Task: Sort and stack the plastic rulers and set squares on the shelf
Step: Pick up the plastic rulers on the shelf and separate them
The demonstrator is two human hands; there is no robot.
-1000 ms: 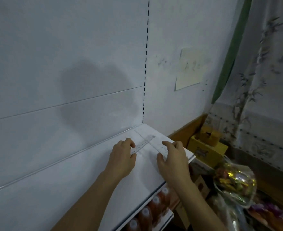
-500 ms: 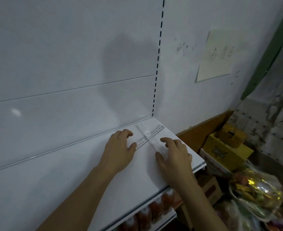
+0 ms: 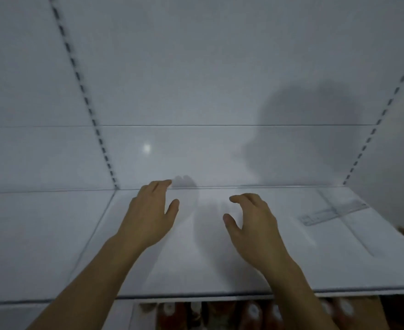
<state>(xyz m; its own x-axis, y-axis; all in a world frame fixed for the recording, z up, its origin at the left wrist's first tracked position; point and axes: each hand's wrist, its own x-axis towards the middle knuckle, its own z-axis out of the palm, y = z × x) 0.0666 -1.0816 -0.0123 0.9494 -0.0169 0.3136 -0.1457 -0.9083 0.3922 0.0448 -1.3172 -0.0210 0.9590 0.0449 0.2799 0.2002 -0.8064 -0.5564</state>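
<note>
Head view: clear rulers [image 3: 334,213] lie crossed, blurred.

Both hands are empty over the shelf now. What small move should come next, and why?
Probably the right hand should reach right to the two crossed rulers and line them up: they lie unstacked near the shelf end, and neither hand touches them.

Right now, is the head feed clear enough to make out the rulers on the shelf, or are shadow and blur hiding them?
Head view: dim, bluish, motion-blurred. The clear rulers show only faintly at the shelf's right end, crossed, markings unreadable. Soft shadows fall beneath the left hand and right hand; a large shadow darkens the back panel, with one small glare spot. Wide-angle bending at the edges.
</note>
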